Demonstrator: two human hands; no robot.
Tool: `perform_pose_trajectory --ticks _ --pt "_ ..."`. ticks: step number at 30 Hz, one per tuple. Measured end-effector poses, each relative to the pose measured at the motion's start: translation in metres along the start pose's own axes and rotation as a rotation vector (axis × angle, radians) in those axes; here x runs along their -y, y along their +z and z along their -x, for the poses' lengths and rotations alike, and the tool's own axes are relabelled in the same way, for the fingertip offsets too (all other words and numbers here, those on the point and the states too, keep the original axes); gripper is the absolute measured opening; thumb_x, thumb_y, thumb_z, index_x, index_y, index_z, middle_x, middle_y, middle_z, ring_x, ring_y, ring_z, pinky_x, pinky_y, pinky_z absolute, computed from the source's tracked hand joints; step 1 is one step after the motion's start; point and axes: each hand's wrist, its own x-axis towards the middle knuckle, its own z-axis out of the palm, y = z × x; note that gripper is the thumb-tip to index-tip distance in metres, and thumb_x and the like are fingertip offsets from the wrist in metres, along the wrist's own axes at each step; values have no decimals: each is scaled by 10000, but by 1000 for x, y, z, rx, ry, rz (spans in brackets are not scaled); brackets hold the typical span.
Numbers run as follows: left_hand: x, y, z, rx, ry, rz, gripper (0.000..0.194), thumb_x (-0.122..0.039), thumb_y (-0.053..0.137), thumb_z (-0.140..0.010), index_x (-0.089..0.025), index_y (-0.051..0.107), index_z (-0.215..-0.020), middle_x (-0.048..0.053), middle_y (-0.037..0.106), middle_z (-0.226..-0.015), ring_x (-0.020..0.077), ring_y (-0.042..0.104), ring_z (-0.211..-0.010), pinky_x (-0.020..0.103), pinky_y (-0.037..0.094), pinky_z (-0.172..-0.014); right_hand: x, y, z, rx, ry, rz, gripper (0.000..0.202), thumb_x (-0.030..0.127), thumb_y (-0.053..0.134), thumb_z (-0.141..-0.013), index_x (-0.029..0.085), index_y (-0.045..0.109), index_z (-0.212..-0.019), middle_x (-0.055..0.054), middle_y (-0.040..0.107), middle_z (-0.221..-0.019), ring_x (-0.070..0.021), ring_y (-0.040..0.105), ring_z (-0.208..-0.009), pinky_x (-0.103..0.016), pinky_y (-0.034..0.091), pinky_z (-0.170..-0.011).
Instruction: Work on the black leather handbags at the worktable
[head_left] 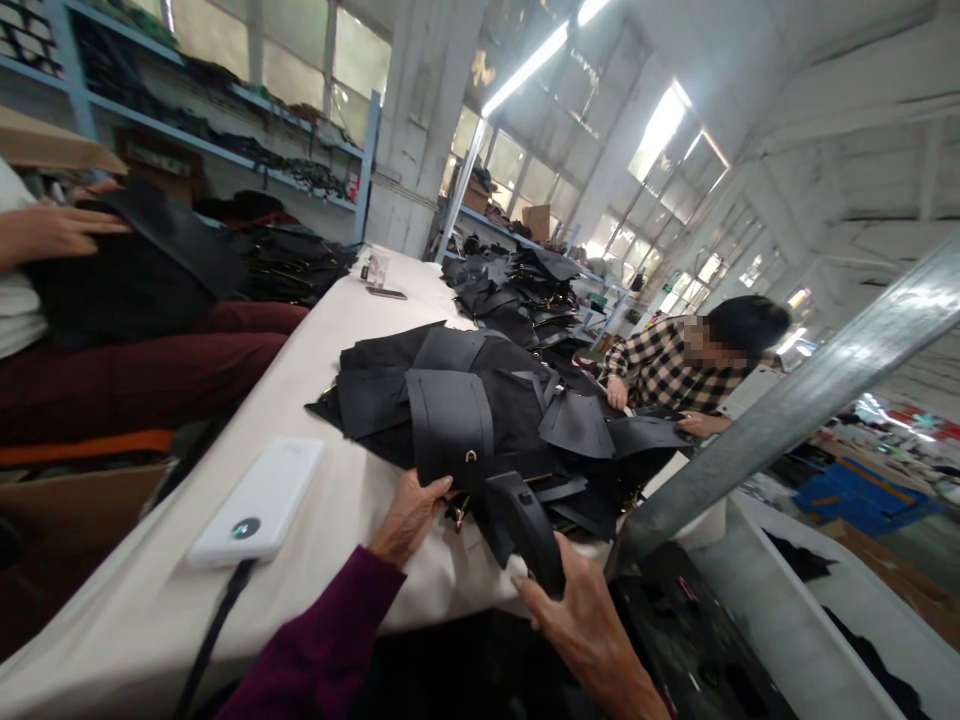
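Observation:
My left hand (412,515) pinches the near edge of a curved black leather-like panel (451,415) with stitched lines and a small gold D-shaped fitting. The panel lies on a heap of similar black pieces (375,400), some with gold zips or fittings. In my right hand (581,610) is a black handheld tool (525,525), its wide end pointing at the heap, just right of the panel. My right fingers are wrapped around its handle. A white wrap covers one fingertip. The exact kind of tool does not show.
A white power bank (259,500) with a cable lies on the cream-covered table (330,340). Farther back are a phone (386,292) and more black stacks (517,290). A metal post (795,410) slants at right beside a white bin (795,570). Co-workers sit left and right.

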Motion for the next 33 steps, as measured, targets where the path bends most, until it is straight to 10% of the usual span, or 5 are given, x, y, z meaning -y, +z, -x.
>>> perform_pose_trajectory --ticks 5,8,14,20,33 --pt "-6 -1 6 -497 432 -768 579 -252 535 -782 -39 365 -1293 233 463 -1221 325 452 -1132 428 369 -962 -3 -12 10 74 76 -63 254 346 502 -786 144 525 -939 -13 569 -698 -135 551 -592 -249 425 -586" --pt "-7 14 16 -517 810 -1014 471 -292 460 -864 -72 373 -1272 207 399 -1278 291 366 -1221 374 295 -1030 -8 -19 13 64 71 -82 265 353 504 -784 131 527 -928 -15 574 -692 -127 552 -587 -233 430 -580" --pt "7 37 -4 -308 340 -1533 463 -571 445 -826 -117 525 -870 163 571 -731 355 576 -678 350 369 -593 -15 -26 19 118 66 -153 258 319 514 -768 120 524 -932 -1 548 -686 -103 532 -528 -207 424 -517" --pt "-7 20 -34 -170 291 -1065 196 -212 502 -715 -172 400 -552 20 390 -528 214 513 -582 275 291 -571 -21 -30 23 162 88 -187 323 330 508 -766 121 514 -1012 8 524 -671 -106 518 -536 -209 416 -505" --pt "-10 -4 -18 57 86 -163 410 -384 729 -650 -137 414 -559 -31 410 -582 88 437 -545 177 416 -529 9 -15 -2 263 33 -237 212 305 534 -753 128 509 -867 24 497 -645 -89 510 -526 -190 388 -489"
